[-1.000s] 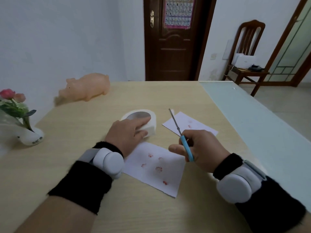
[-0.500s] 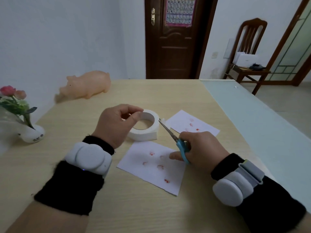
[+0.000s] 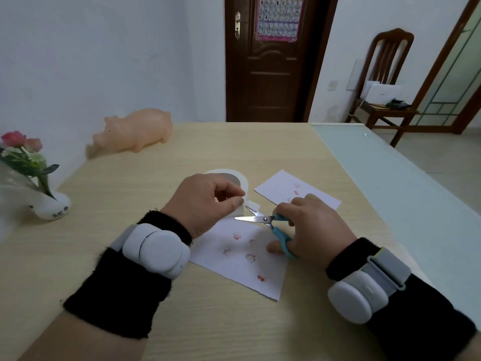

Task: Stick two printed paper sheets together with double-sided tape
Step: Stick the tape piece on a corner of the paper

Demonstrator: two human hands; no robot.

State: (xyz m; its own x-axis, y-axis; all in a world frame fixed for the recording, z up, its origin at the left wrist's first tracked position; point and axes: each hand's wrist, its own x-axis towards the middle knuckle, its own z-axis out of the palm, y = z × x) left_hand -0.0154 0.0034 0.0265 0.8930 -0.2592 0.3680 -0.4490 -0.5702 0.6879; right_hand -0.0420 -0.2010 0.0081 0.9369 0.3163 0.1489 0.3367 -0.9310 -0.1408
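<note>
A: So, L hand (image 3: 205, 201), what's it doing?
B: Thumb + forefinger pinch a short strip (image 3: 253, 205) of white tape. Other fingers are curled under, mostly out of sight. The roll (image 3: 243, 181) sits just behind that hand, more than half hidden by the knuckles. Only its far rim and a bit of the dark core show.
A: R hand (image 3: 312, 225)?
B: Curled round the scissors (image 3: 256, 218), blue handles. Thumb tip pokes out below the handle. Which fingers go thru the loops I can't tell, the back of the hand covers them. Blades are apart, tips pointing at the L hand.
A: Blades on the strip?
B: Upper blade runs up beside the strip, right of the L fingertips. Touching or just under it, can't tell: too small + blurry there.
A: Sheets?
B: Near sheet (image 3: 234, 267) lies flat under and between both hands, red prints on it, far edge hidden by the hands. Far sheet (image 3: 281, 186) is beyond the R hand, near corner covered by the R fingers, prints faint.
A: Anything else on the table (image 3: 208, 321)?
B: Pig (image 3: 138, 131) well beyond the L hand, snout smeared by blur. Vase (image 3: 53, 208) w/ pink flowers well out left of the L wrist, cut by the frame edge. Both forearms run out the bottom of the frame.
</note>
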